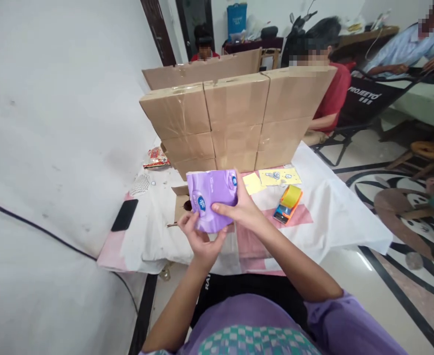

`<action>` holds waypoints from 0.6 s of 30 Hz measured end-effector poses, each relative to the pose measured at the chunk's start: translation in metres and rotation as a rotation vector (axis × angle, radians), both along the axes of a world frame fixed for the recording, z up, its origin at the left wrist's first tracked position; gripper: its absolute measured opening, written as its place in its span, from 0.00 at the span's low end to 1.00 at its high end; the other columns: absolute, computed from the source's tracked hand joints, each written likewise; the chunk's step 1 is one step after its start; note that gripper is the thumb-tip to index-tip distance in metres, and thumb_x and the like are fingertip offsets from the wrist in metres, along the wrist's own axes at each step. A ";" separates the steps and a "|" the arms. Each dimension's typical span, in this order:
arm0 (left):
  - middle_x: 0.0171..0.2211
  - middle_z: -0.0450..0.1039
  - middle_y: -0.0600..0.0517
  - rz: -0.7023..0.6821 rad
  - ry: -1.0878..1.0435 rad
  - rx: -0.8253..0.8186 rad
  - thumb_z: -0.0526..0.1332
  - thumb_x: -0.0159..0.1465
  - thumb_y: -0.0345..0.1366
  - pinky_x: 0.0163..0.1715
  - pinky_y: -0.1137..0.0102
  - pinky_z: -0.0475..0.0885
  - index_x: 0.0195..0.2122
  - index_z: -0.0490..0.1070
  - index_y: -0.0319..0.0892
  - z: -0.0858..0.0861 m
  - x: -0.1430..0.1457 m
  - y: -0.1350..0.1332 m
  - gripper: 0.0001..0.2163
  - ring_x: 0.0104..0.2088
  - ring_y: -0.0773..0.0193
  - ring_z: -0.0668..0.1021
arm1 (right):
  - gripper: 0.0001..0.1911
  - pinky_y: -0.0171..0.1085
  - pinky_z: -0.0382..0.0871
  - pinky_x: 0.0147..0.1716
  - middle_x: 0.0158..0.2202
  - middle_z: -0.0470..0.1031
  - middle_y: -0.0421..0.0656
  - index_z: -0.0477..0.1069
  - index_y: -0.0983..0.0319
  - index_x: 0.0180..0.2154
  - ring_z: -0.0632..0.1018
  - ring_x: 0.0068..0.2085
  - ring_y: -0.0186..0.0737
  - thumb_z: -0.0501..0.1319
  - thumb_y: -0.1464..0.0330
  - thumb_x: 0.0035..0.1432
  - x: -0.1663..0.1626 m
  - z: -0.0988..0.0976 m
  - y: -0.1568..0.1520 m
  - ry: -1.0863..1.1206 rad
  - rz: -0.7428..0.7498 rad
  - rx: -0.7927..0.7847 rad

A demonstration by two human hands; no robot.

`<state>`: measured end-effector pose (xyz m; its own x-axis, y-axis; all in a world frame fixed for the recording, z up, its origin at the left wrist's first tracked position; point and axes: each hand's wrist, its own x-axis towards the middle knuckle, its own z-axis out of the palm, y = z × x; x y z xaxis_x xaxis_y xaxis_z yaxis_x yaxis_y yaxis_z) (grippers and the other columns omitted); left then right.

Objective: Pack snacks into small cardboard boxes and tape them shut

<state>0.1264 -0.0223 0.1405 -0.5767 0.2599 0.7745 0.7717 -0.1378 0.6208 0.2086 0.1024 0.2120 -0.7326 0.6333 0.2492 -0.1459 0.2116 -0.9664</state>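
Both of my hands hold up a purple soft plastic packet (217, 190) with blue oval labels, above the near side of the table. My left hand (202, 241) grips its lower left corner from below, fingers bent against it. On the right edge, my right hand (242, 207) pinches the packet with the thumb across its front. Partly hidden behind the packet is a small open cardboard box (180, 201). To the right lies an orange tape dispenser (289, 203) with a yellow roll.
A wall of taped cardboard boxes (235, 118) stands at the back of the cloth-covered table (331, 212). Yellow cards (279, 176) lie before it. A black phone (124, 215) and a red snack bag (156, 158) are at left. Other people sit beyond.
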 end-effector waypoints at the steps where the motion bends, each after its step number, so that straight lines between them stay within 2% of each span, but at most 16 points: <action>1: 0.51 0.60 0.44 -0.014 0.066 -0.026 0.70 0.59 0.41 0.54 0.54 0.74 0.59 0.63 0.49 -0.002 0.003 -0.002 0.28 0.55 0.51 0.70 | 0.69 0.56 0.62 0.65 0.70 0.54 0.57 0.34 0.59 0.73 0.62 0.69 0.58 0.74 0.46 0.45 0.004 0.003 0.002 -0.019 -0.050 0.048; 3: 0.50 0.61 0.45 -0.047 0.178 -0.080 0.69 0.60 0.35 0.51 0.55 0.76 0.58 0.64 0.49 -0.005 0.003 -0.008 0.25 0.53 0.53 0.72 | 0.74 0.60 0.59 0.66 0.71 0.51 0.58 0.28 0.58 0.73 0.58 0.71 0.61 0.76 0.47 0.42 0.014 0.008 0.003 -0.083 -0.083 0.153; 7: 0.50 0.64 0.44 -0.082 0.385 -0.091 0.68 0.59 0.27 0.48 0.57 0.78 0.57 0.66 0.50 -0.011 -0.003 -0.020 0.26 0.53 0.53 0.75 | 0.76 0.65 0.66 0.60 0.66 0.55 0.60 0.25 0.56 0.73 0.64 0.66 0.68 0.76 0.49 0.42 0.031 0.020 -0.008 -0.283 -0.085 0.316; 9: 0.49 0.68 0.45 -0.188 0.463 -0.132 0.68 0.59 0.28 0.48 0.58 0.79 0.53 0.69 0.51 -0.011 -0.015 -0.026 0.21 0.52 0.53 0.77 | 0.73 0.65 0.68 0.57 0.64 0.55 0.59 0.25 0.55 0.74 0.67 0.63 0.69 0.76 0.52 0.44 0.036 0.029 -0.011 -0.322 -0.141 0.409; 12: 0.43 0.76 0.48 -0.258 0.416 -0.246 0.67 0.62 0.34 0.48 0.58 0.78 0.46 0.72 0.51 0.002 -0.057 -0.032 0.11 0.46 0.56 0.80 | 0.69 0.65 0.65 0.60 0.64 0.54 0.56 0.24 0.53 0.73 0.66 0.63 0.67 0.73 0.56 0.49 0.031 0.044 -0.003 -0.221 -0.167 0.608; 15: 0.43 0.79 0.45 -0.162 0.285 -0.333 0.62 0.66 0.37 0.50 0.55 0.74 0.47 0.75 0.47 0.021 -0.121 -0.026 0.09 0.46 0.53 0.79 | 0.63 0.67 0.55 0.65 0.69 0.48 0.54 0.27 0.51 0.73 0.56 0.69 0.68 0.71 0.58 0.54 0.008 0.051 0.015 -0.148 -0.142 0.878; 16: 0.43 0.80 0.46 -0.223 0.249 -0.482 0.60 0.67 0.39 0.51 0.56 0.73 0.46 0.76 0.48 0.025 -0.141 -0.021 0.09 0.47 0.53 0.79 | 0.60 0.67 0.52 0.66 0.70 0.46 0.53 0.30 0.50 0.74 0.53 0.70 0.68 0.70 0.58 0.55 -0.003 0.050 0.021 -0.157 -0.109 0.971; 17: 0.43 0.80 0.47 -0.347 0.228 -0.634 0.58 0.68 0.41 0.50 0.57 0.74 0.44 0.78 0.49 0.028 -0.157 -0.016 0.10 0.46 0.53 0.79 | 0.57 0.66 0.50 0.66 0.71 0.46 0.52 0.33 0.50 0.74 0.52 0.70 0.68 0.69 0.59 0.56 -0.014 0.047 0.025 -0.175 -0.057 1.057; 18: 0.40 0.81 0.48 -0.407 0.216 -0.704 0.59 0.67 0.42 0.46 0.59 0.75 0.41 0.79 0.49 0.029 -0.170 -0.010 0.10 0.43 0.53 0.80 | 0.54 0.66 0.50 0.66 0.71 0.46 0.52 0.37 0.50 0.74 0.52 0.70 0.67 0.68 0.60 0.57 -0.026 0.042 0.027 -0.197 0.012 1.132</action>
